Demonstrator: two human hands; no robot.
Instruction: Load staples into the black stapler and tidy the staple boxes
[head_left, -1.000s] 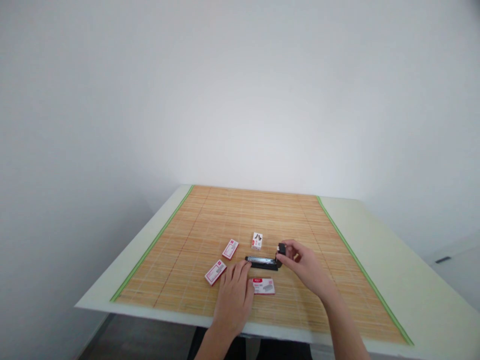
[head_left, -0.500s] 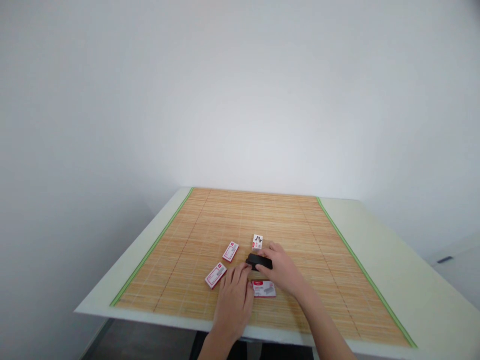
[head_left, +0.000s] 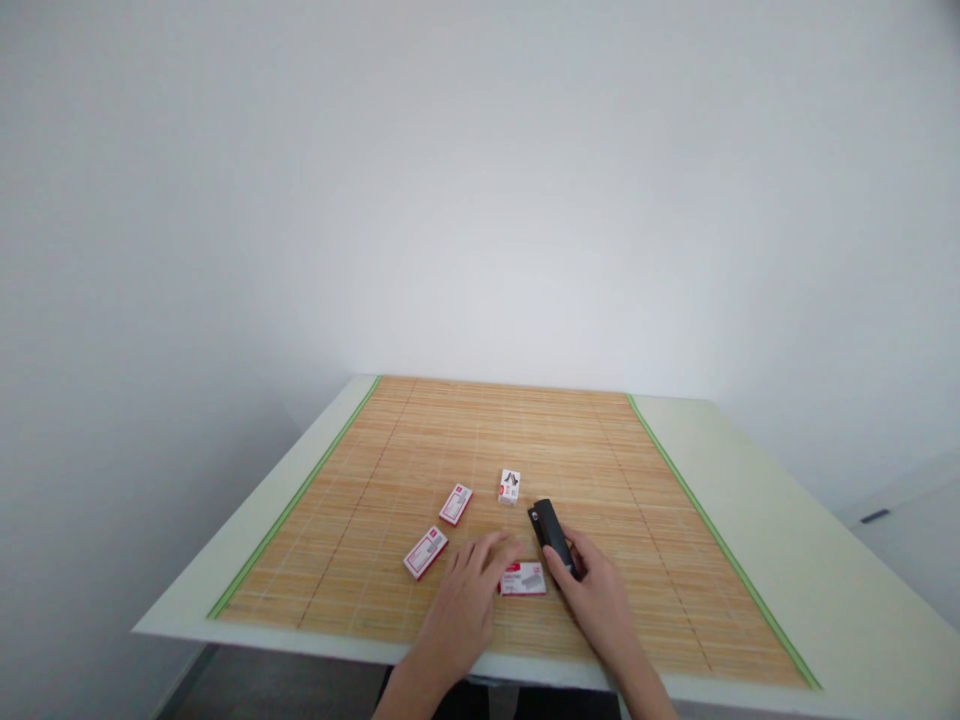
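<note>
A black stapler (head_left: 551, 530) is gripped at its near end by my right hand (head_left: 596, 592), thumb on one side and fingers on the other; its far end points forward and slightly left. My left hand (head_left: 469, 595) hovers or rests over the mat with its fingers apart and nothing held. Its fingertips lie by the left end of a red and white staple box (head_left: 525, 578), partly covering it; whether they touch it I cannot tell. Left of that hand lies a second red and white box (head_left: 425, 552), with a third one (head_left: 455, 504) farther back.
A small white box (head_left: 509, 486) with a dark picture on it stands beyond the hands. Everything lies on a bamboo mat (head_left: 480, 430) with green edges, spread over a white table (head_left: 720, 480). White walls (head_left: 480, 200) border the back and left.
The stapler has turned from lying crosswise to pointing forward and moved right, held in my right hand. My left hand has come off it, fingers now near the closest box.
</note>
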